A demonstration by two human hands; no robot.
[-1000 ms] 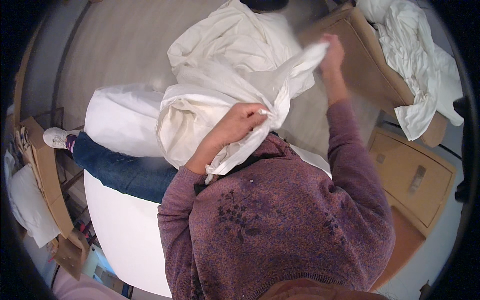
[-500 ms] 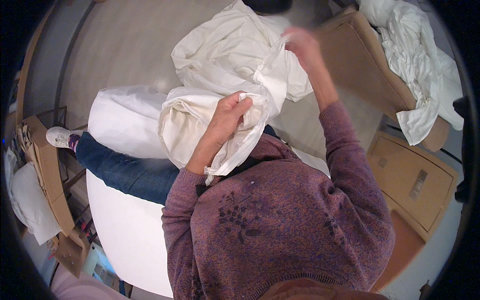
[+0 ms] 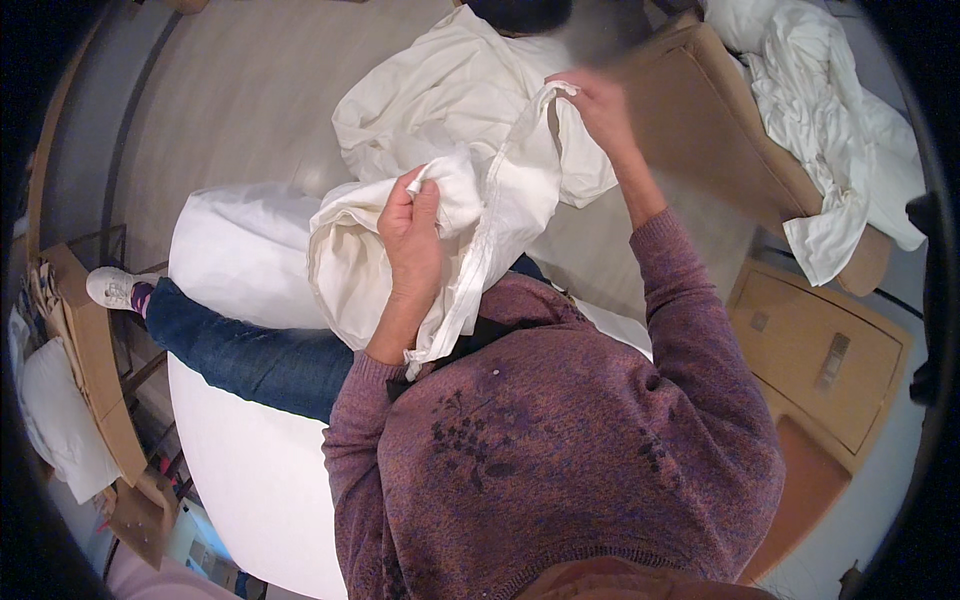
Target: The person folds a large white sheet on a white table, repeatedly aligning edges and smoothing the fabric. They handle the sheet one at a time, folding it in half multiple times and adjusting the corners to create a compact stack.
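Note:
A large white fabric cover (image 3: 425, 115), apparently bed linen, lies bunched in front of me and spills over my lap toward the floor. My left hand (image 3: 412, 228) pinches a fold of it between thumb and fingers, near the middle of the bundle. Farther out to the right, my right hand (image 3: 600, 112) grips the cover's hemmed edge at a corner. The strip of seam between the two hands is lifted and drawn fairly taut. Loose folds hang round my left wrist, and a small tie or thread end shows at the cuff. Part of the bundle's inside is hidden by folds.
I sit on a white bed or padded seat (image 3: 250, 470), a white bulky piece (image 3: 245, 255) beside my leg. To the right stand a brown upholstered chair (image 3: 690, 120) draped with white linen (image 3: 815, 110) and a tan cabinet (image 3: 820, 350). Cardboard boxes (image 3: 95, 370) line the left.
My left hand has shifted a little left and up, with its fold. My right hand has moved slightly left and down, and the edge between my hands is opened wider.

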